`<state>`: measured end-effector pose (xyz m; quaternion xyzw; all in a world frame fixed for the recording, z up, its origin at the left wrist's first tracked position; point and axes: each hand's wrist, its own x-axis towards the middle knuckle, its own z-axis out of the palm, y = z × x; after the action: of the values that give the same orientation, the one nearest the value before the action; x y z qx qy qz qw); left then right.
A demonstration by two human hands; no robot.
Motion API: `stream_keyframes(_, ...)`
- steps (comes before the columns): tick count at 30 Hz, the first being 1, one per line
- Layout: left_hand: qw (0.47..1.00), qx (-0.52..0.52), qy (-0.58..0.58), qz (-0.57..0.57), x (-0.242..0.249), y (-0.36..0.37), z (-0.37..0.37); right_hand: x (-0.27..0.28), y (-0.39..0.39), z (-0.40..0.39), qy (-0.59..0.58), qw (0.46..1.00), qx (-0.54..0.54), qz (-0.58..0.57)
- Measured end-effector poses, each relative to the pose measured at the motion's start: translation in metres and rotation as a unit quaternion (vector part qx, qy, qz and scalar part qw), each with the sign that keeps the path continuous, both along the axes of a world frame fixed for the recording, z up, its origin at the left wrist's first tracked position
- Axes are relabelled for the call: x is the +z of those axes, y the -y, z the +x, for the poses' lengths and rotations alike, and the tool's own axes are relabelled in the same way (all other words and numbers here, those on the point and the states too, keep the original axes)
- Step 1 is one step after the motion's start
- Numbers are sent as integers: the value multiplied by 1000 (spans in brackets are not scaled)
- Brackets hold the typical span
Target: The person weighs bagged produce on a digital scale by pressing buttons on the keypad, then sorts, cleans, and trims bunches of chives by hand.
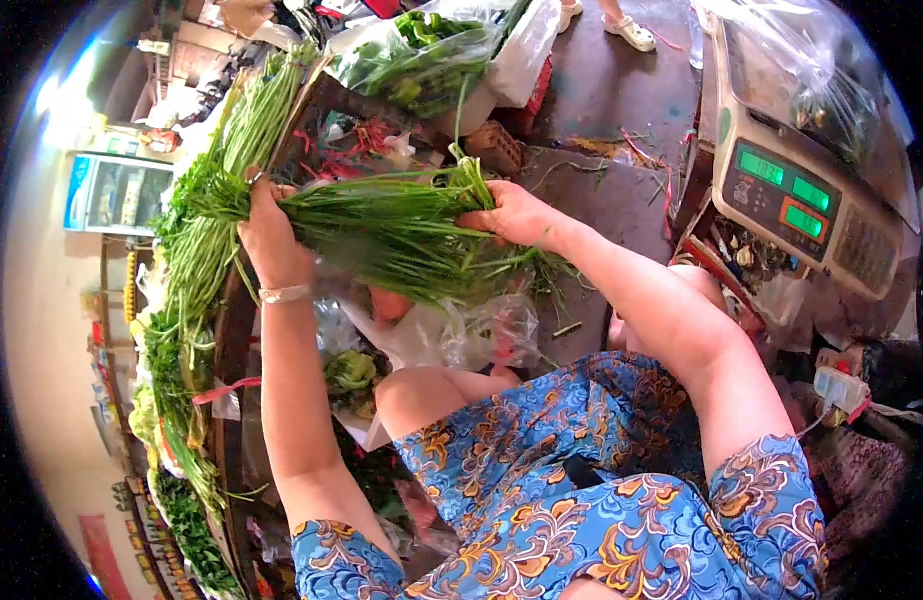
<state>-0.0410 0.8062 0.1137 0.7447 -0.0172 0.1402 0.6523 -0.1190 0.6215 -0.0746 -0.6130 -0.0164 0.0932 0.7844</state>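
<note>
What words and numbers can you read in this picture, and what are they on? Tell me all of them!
None that I can read for sure.
Weighing scale: its green digits are lit but too blurred to quote.
Fridge: any writing is too small to read.
Packets on the shelves at the picture's left: too small and blurred.

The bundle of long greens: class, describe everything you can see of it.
The bundle of long greens is many thin, grassy, fresh-looking strands, spread loosely and stretched sideways in the air. The left hand closes around its left end; the right hand holds its right end, beside bent, paler strands. Any tie is unclear.
</note>
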Motion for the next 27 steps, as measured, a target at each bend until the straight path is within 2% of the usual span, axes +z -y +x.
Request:
stream_keyframes(2,1000,-10,-1,22,1,-6,-1,-10,-1,4,18,999,-20,-34)
stream_keyframes(4,994,3,36,104,-1,-11,1,-34,-3,9,166,968,-86,-166)
stream_keyframes(5,995,15,28,91,1,-13,1,-22,1,1,160,965,-97,-185)
stream_keyframes(7,992,13,42,118,11,-19,-2,-39,1,5,134,955,-109,-242)
stream_keyframes(8,997,7,39,68,19,-25,2,-42,3,4,128,950,-131,-252)
stream_keyframes(9,999,1,37,17,27,-31,7,-29,9,1,38,956,-63,-284)
stream_keyframes(10,997,-43,48,-31,29,-41,12,-42,11,6,65,955,-96,-272)
stream_keyframes(13,998,-15,69,-1,33,-54,27,-77,18,18,108,940,-166,-278)
stream_keyframes(15,997,76,29,4,48,-59,29,-81,27,15,36,922,-176,-344)
stream_keyframes(16,996,55,36,62,61,-70,24,-85,31,12,-4,910,-174,-376)
stream_keyframes(18,998,49,47,-5,82,-85,24,-89,37,2,-39,905,-225,-360)
stream_keyframes(20,995,70,72,2,86,-97,28,-85,37,3,-32,894,-240,-377)
stream_keyframes(21,993,80,84,6,90,-94,24,-68,34,1,-63,953,-213,-205)
stream_keyframes(22,993,98,47,-34,84,-88,21,-57,28,1,-92,979,-178,-27)
stream_keyframes(23,993,103,44,-33,74,-75,17,-59,18,3,-17,986,-157,63)
stream_keyframes(24,993,110,40,-32,65,-64,15,-44,6,2,-8,984,-144,104)
stream_keyframes(25,992,94,85,-1,52,-61,19,-30,4,-6,-10,987,-66,145)
stream_keyframes(26,993,66,92,-10,38,-59,29,-26,-4,-2,5,995,-48,87)
stream_keyframes(27,994,63,93,10,32,-44,21,-19,-12,-3,18,994,-29,100)
